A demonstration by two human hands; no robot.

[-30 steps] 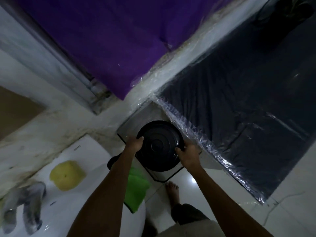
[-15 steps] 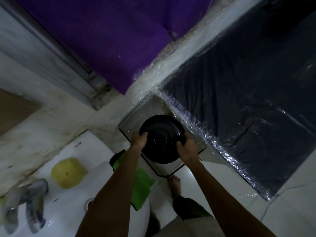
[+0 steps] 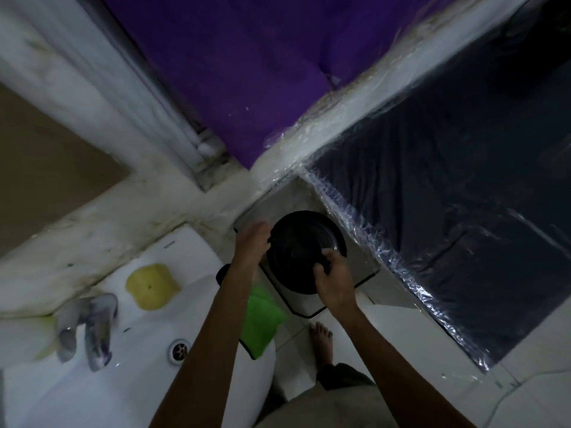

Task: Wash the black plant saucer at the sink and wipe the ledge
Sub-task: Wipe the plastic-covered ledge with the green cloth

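Note:
The round black plant saucer [image 3: 301,242], ridged with concentric rings, sits over a grey ledge [image 3: 358,267] with a dark border, right of the sink. My left hand [image 3: 251,242] is at the saucer's left rim, blurred, its fingers touching the edge. My right hand [image 3: 332,273] reaches over the near right part of the saucer with fingers curled on its surface. A white sink [image 3: 148,359] with a metal drain [image 3: 178,350] lies at the lower left. A green cloth [image 3: 262,319] hangs on the sink's right rim, under my left forearm.
A yellow sponge [image 3: 151,285] lies on the sink's back deck beside a chrome tap [image 3: 89,325]. Plastic-wrapped dark sheeting [image 3: 448,217] fills the right side, and purple fabric [image 3: 247,66] hangs above. My bare foot [image 3: 321,338] stands on white floor tiles.
My right hand has slid from the saucer's right rim onto its near inner surface. My left hand has shifted slightly along the left rim. The view has drifted, showing more of the sink.

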